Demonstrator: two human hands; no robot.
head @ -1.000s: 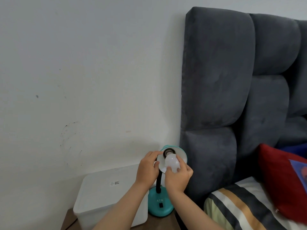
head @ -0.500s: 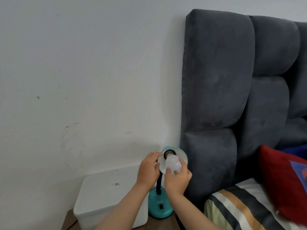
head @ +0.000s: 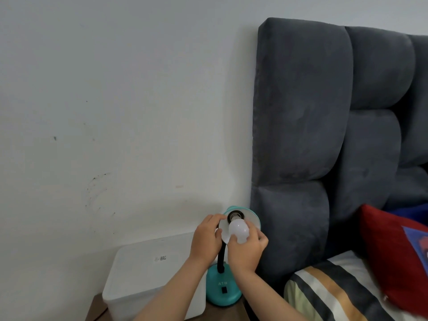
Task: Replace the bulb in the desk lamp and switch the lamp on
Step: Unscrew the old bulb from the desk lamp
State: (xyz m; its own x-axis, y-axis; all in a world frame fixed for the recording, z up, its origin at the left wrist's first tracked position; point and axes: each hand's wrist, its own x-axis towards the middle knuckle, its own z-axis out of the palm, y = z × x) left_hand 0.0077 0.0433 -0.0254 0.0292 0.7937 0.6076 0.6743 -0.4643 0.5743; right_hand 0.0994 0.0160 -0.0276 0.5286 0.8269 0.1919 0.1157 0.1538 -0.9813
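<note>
A teal desk lamp stands on the bedside table, its round base (head: 223, 291) carrying a black switch (head: 224, 290). A black gooseneck rises to the teal shade (head: 252, 220), which faces me with its white inside showing. A white bulb (head: 238, 230) sits with its neck in the dark socket (head: 235, 215). My right hand (head: 247, 250) grips the bulb from below with the fingertips. My left hand (head: 206, 239) holds the shade's left rim.
A white lidded plastic box (head: 148, 274) stands left of the lamp on the brown table (head: 95, 306). A dark grey padded headboard (head: 312, 135) rises right of the lamp. A striped bed cover (head: 328, 295) and a red cushion (head: 393, 253) lie at the lower right.
My right hand's fingers have shifted around the bulb at the socket, as in turning it. My left hand has stayed on the shade. The view has tilted slightly.
</note>
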